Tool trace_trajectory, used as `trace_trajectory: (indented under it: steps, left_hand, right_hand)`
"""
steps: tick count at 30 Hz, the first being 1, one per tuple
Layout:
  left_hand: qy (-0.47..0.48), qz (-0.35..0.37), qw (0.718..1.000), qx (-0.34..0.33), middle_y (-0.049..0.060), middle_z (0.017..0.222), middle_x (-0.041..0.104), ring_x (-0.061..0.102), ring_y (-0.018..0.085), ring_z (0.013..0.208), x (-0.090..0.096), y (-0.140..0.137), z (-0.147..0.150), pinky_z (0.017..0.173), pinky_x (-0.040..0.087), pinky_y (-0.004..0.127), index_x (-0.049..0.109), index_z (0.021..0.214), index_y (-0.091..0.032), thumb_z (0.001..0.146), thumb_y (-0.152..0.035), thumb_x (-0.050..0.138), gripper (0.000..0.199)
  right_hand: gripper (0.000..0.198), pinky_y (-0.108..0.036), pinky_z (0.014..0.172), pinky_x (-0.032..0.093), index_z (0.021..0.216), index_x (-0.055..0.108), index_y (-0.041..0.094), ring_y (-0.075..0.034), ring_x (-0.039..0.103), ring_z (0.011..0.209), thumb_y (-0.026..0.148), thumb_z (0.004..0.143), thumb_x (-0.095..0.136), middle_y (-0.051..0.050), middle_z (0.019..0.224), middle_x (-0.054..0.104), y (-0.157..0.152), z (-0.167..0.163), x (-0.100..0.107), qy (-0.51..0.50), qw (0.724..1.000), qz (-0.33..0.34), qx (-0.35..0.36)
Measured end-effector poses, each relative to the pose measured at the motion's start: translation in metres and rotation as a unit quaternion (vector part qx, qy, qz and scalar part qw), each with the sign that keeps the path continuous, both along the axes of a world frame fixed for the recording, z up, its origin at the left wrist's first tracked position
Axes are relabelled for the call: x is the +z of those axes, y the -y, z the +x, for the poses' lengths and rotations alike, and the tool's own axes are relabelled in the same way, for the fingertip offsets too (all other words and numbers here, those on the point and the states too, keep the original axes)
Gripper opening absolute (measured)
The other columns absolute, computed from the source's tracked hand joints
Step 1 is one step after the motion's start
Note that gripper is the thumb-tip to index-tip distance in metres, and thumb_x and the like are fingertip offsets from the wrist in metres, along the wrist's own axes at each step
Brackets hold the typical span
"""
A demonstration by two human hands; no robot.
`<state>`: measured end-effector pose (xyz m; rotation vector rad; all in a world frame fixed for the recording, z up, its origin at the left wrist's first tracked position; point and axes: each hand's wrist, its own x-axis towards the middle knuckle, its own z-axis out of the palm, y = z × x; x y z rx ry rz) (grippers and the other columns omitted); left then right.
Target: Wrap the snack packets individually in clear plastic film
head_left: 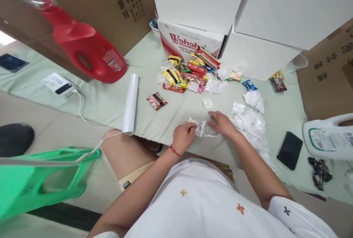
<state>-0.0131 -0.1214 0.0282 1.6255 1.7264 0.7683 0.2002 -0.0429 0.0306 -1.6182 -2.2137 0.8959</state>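
My left hand (pixel 184 137) is closed, thumb and fingertips pinching the left end of a small clear plastic bag (pixel 200 129) with something printed or wrapped inside it. What lies in the bag is too small to make out. My right hand (pixel 222 123) hovers over the bag's loose right end, its fingers apart and slightly blurred. Just beyond it lies a crumpled piece of clear plastic (pixel 207 103). A brown snack packet (pixel 156 101) rests farther left, and a heap of wrapped snacks (pixel 194 71) sits behind both hands.
Clear plastic bags (pixel 249 118) pile up at right, near a phone (pixel 289 150), keys (pixel 320 172) and a white detergent bottle (pixel 329 137). On the left stand a white roll (pixel 131 103), a red jug (pixel 85 48) and a white charging device (pixel 59 84). White boxes (pixel 201 2) line the back.
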Motion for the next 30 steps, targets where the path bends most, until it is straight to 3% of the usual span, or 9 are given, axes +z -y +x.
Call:
trace_trajectory:
  steps: [4,6,9,14,18,21,23,26,30]
  left_hand:
    - [-0.065,0.022,0.996,0.05,0.003,0.09,0.074,0.068,0.022,0.082,0.001,0.001,0.003,0.074,0.05,0.033,0.076,0.101,-0.025,0.086,-0.021,0.057,0.024]
    - [-0.086,0.045,0.992,0.083,0.007,0.1,0.071,0.067,0.026,0.095,0.001,-0.002,0.003,0.084,0.051,0.037,0.07,0.112,-0.022,0.082,-0.026,0.065,0.03]
    - [-0.094,0.043,0.988,0.113,0.015,0.116,0.065,0.061,0.032,0.111,-0.003,-0.007,0.001,0.096,0.049,0.046,0.059,0.127,-0.015,0.075,-0.03,0.073,0.056]
    - [-0.107,-0.004,0.993,0.054,0.014,0.117,0.067,0.062,0.035,0.112,-0.01,-0.011,0.01,0.096,0.047,0.05,0.063,0.113,-0.021,0.081,-0.042,0.073,0.04]
    - [-0.065,-0.001,0.997,0.047,0.008,0.101,0.066,0.063,0.028,0.096,-0.007,-0.007,0.026,0.085,0.05,0.041,0.056,0.105,-0.022,0.081,-0.037,0.072,0.032]
    - [-0.029,0.047,0.996,0.069,0.005,0.096,0.061,0.061,0.024,0.09,-0.004,-0.003,0.03,0.079,0.051,0.036,0.054,0.103,-0.022,0.081,-0.026,0.067,0.026]
    - [-0.069,0.117,0.988,0.07,0.009,0.104,0.061,0.059,0.026,0.099,-0.006,-0.001,0.03,0.084,0.051,0.039,0.057,0.104,-0.022,0.084,-0.019,0.062,0.021]
    - [-0.157,0.19,0.969,-0.007,0.014,0.115,0.062,0.056,0.029,0.112,-0.013,0.001,0.031,0.09,0.049,0.044,0.062,0.112,-0.023,0.091,-0.014,0.055,0.024]
    - [-0.196,0.184,0.96,-0.073,0.019,0.129,0.061,0.053,0.034,0.125,-0.026,0.005,0.037,0.094,0.048,0.052,0.061,0.123,-0.022,0.092,-0.011,0.05,0.035]
  right_hand:
    - [0.021,-0.031,0.08,0.041,0.104,0.076,0.018,-0.022,0.054,0.085,0.025,0.085,0.071,-0.006,0.087,0.064,0.006,-0.004,0.001,0.078,0.995,-0.026,0.057]
    - [0.01,-0.035,0.089,0.041,0.091,0.075,0.018,-0.026,0.053,0.099,0.024,0.086,0.068,-0.01,0.096,0.064,0.011,-0.005,0.002,0.054,0.996,0.036,0.067]
    - [0.008,-0.039,0.097,0.04,0.092,0.07,0.019,-0.029,0.05,0.115,0.024,0.088,0.065,-0.013,0.117,0.063,0.021,-0.004,0.005,-0.008,0.992,0.108,0.071]
    - [0.009,-0.029,0.072,0.037,0.092,0.063,0.021,-0.02,0.054,0.079,0.022,0.091,0.054,-0.005,0.088,0.064,0.036,-0.013,0.001,0.037,0.999,0.018,0.009]
    - [0.008,-0.027,0.066,0.033,0.087,0.06,0.022,-0.019,0.054,0.074,0.021,0.09,0.053,-0.003,0.081,0.065,0.041,-0.022,-0.006,0.045,0.998,0.002,-0.037]
    - [0.004,-0.027,0.066,0.037,0.083,0.062,0.022,-0.018,0.056,0.072,0.024,0.085,0.059,-0.001,0.076,0.065,0.042,-0.024,-0.01,-0.033,0.997,-0.031,-0.069]
    - [0.008,-0.027,0.065,0.043,0.083,0.063,0.022,-0.017,0.058,0.068,0.03,0.082,0.063,0.001,0.071,0.063,0.043,-0.025,-0.012,-0.143,0.977,-0.101,-0.124]
    - [0.024,-0.031,0.068,0.054,0.086,0.064,0.022,-0.017,0.062,0.068,0.044,0.077,0.07,0.001,0.074,0.066,0.052,-0.032,-0.014,-0.333,0.899,-0.21,-0.192]
    - [0.04,-0.036,0.077,0.059,0.086,0.064,0.023,-0.021,0.067,0.083,0.062,0.079,0.068,-0.004,0.088,0.071,0.068,-0.041,-0.01,-0.449,0.834,-0.239,-0.212]
